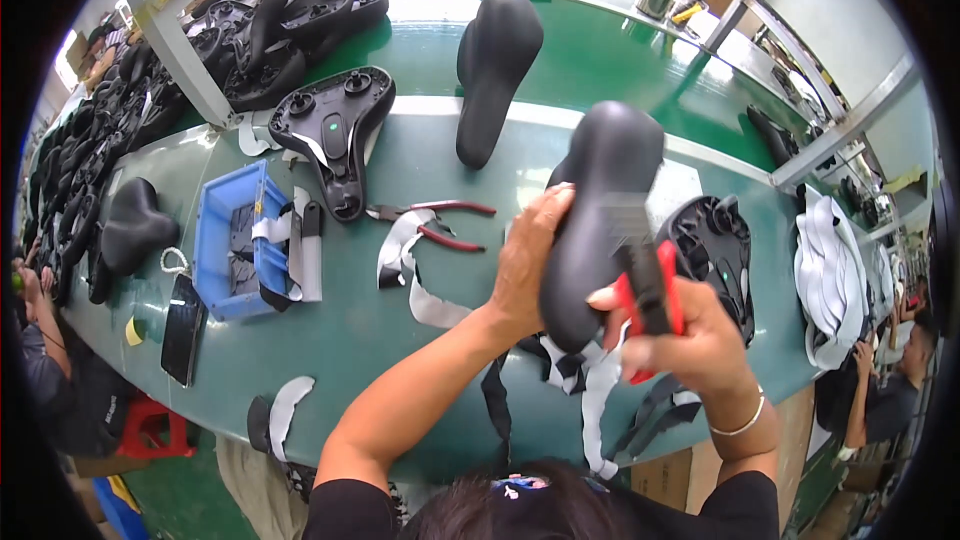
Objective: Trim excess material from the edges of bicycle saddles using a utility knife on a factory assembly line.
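A black bicycle saddle [590, 230] stands tilted in front of me, its smooth cover toward me. My left hand [530, 250] grips its left side, fingers closed against the edge. In my right hand [690, 335] is a red-and-black hand tool [655, 290], its front end smeared by motion over the saddle's lower right; its exact kind cannot be made out. Right behind lies another saddle with its underside up [712, 250]. Black and white cut strips [598, 410] lie below my hands on the green table [400, 390].
Red-handled pliers [450, 207] lie left of my hands, near an upturned saddle [335, 135] and a blue bin [225, 290]. A phone [183, 330] rests at the left. Saddles are heaped far left [110, 170]. White stacked pieces [830, 270] hang over the right edge. Co-workers [895, 380] sit at both sides.
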A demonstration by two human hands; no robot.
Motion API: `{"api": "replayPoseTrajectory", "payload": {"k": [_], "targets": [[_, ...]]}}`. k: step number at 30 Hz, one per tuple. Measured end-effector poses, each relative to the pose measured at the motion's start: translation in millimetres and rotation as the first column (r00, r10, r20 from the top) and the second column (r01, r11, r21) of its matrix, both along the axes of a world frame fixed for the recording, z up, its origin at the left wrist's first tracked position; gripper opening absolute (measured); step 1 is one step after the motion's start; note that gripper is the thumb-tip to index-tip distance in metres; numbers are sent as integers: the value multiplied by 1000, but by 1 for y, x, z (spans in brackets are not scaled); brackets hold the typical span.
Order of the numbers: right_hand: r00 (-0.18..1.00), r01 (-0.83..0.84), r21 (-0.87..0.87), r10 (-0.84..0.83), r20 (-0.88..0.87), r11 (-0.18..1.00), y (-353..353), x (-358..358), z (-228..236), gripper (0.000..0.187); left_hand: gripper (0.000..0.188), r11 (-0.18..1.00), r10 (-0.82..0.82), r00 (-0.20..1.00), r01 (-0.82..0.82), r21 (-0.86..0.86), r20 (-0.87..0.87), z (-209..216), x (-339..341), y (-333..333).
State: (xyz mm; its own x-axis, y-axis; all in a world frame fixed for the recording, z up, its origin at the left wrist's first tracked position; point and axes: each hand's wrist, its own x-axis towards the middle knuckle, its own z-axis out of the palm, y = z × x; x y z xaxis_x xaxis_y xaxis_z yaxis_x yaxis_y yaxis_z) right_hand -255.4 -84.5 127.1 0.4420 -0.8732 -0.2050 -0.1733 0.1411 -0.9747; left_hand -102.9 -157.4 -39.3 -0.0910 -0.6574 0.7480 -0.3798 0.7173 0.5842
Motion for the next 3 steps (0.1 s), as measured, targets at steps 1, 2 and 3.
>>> {"api": "replayPoseTrajectory", "payload": {"k": [1,2,3], "targets": [[998,-46,-109,50,36,993,9,1,-6,44,76,913,-259,928,326,246,-266,-4,4,-8],[1000,-20,-337,21,-2,941,13,-7,-17,45,73,903,-250,902,348,251,-352,-12,12,1],[972,221,-84,-227,-69,972,20,-16,-4,51,69,883,-251,857,393,255,-451,33,18,25]]}}
